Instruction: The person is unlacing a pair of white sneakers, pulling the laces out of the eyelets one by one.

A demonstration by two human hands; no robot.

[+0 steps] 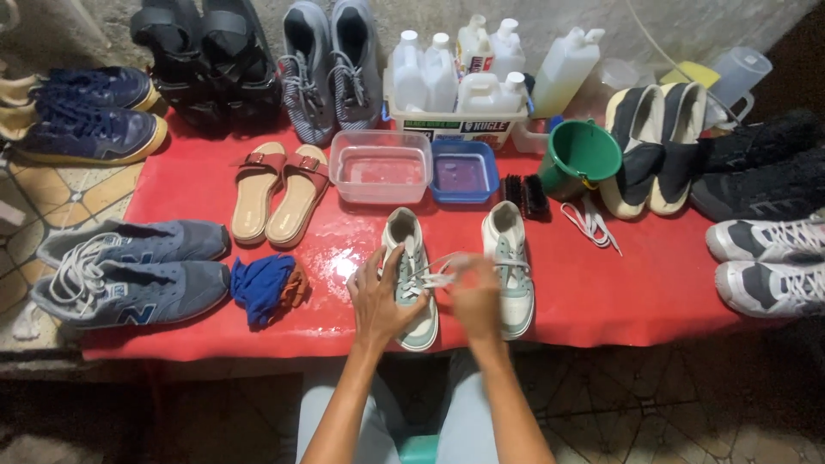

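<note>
A pair of white and pale green sneakers stands on the red table cover (636, 283) in front of me. My left hand (381, 301) rests against the left sneaker (411, 258), fingers spread on its side. My right hand (474, 296) is blurred and pinches the white lace (434, 273) pulled across from that sneaker. The right sneaker (512, 258) stands just beyond my right hand, untouched.
A blue cloth (262, 286), tan sandals (279, 193), two water tubs (382, 166), a black brush (526, 193), a green bucket (580, 155), a loose white lace (591, 222) and a crate of white bottles (455, 77) share the table. Other shoes line both sides and the back.
</note>
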